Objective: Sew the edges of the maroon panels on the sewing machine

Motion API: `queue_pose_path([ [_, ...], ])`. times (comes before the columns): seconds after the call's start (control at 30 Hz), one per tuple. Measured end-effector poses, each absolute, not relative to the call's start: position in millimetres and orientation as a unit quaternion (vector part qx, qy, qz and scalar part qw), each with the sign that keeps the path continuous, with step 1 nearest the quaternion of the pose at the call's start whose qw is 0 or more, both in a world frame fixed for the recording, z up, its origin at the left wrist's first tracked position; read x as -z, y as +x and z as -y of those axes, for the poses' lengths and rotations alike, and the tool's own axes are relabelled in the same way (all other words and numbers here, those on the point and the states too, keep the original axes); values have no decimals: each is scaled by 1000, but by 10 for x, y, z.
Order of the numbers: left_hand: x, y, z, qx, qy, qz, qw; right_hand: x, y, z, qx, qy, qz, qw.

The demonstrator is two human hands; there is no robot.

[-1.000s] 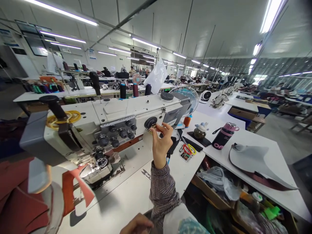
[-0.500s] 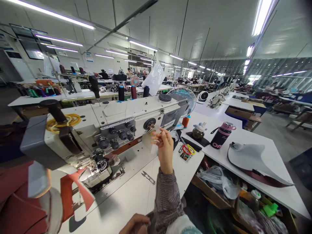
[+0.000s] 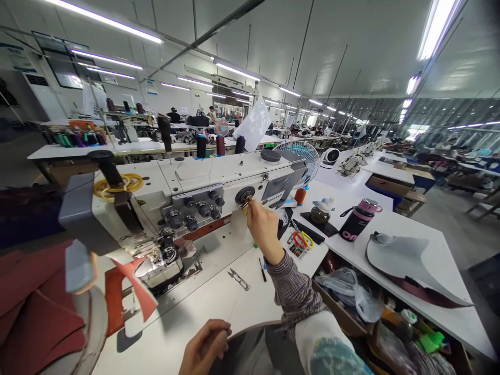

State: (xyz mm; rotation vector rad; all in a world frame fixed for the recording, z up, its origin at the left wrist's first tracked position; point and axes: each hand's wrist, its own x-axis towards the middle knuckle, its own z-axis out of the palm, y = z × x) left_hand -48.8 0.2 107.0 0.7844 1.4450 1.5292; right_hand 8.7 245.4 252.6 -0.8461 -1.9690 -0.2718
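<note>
A white industrial sewing machine (image 3: pixel 203 192) stands on the white table (image 3: pixel 219 307) before me. My right hand (image 3: pixel 262 228) is raised to the round bobbin winder (image 3: pixel 245 196) on the machine's front, its fingers pinched at the small brass part there. My left hand (image 3: pixel 205 348) rests curled at the table's near edge, and a thin thread seems to run from it. Red-brown leather pieces (image 3: pixel 128 291) lie under the needle area at the left.
Small thread snips (image 3: pixel 238 279) and a dark tool (image 3: pixel 261 270) lie on the table. To the right are scissors with red and yellow handles (image 3: pixel 301 238), a black-and-pink bottle (image 3: pixel 357 219), a fan (image 3: pixel 302 159) and a grey shoe piece (image 3: pixel 406 258). Other workbenches stretch behind.
My right hand drew back from the winder half a second ago and has returned to pinch at it. The view shifted slightly right, and my left hand shows more.
</note>
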Motion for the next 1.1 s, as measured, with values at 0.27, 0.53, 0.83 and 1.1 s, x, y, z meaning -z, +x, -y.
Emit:
queue_pose_path([
  [0.27,-1183,-422,-72,-637,312,-561,427,-2776,142,-2452,-29,-405,778,480],
  [0.53,-1150,-411,-171,-642,313,-544,440,-2653,30,-2449,-140,-384,730,547],
  [0.83,-1160,-383,-345,-658,344,-528,412,-2640,-31,-2448,-21,-352,725,592],
  [1.1,-1219,-460,-467,-675,349,-514,398,-2587,-22,-2506,-69,-340,714,609],
])
